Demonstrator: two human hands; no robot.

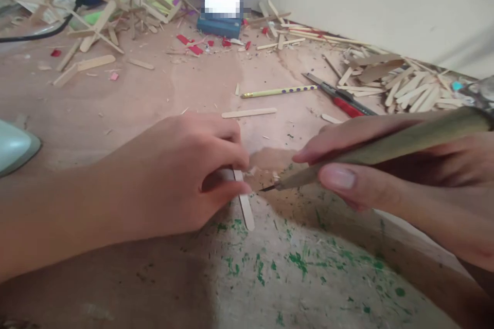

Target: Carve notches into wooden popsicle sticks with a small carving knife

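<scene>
The stick (247,213) is pale, the knife handle (389,148) olive.

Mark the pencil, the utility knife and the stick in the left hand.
Pencil (280,91): head view, middle of its shaft.
Utility knife (343,98): head view, red-and-black handle.
Stick (247,212): head view, bare near end.

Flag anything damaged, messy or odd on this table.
The table looks messy: red scraps litter its far side, and green marks speckle it near the stick at the left hand. The box cutter also lies loose by the pencil, blade apparently out.
</scene>
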